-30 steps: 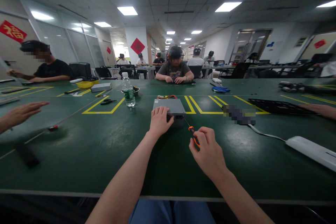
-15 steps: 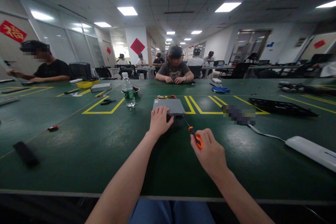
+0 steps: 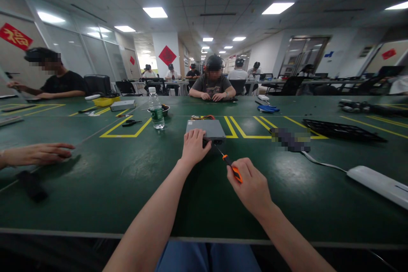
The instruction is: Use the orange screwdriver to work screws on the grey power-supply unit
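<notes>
Fingers (image 3: 195, 137) of our left hand (image 3: 193, 149) curl over the near edge of the grey metal power-supply box (image 3: 208, 128), pressing it onto the green tabletop (image 3: 111, 187) beside a yellow marked line (image 3: 230, 127). Our right hand (image 3: 251, 188) is clenched round the orange-and-black screwdriver (image 3: 230, 167), whose tip is at the box's near face. We judge the box stiff, fairly heavy and smooth-skinned, best steadied by its edges. The screwdriver looks light, best held by its grippy handle.
</notes>
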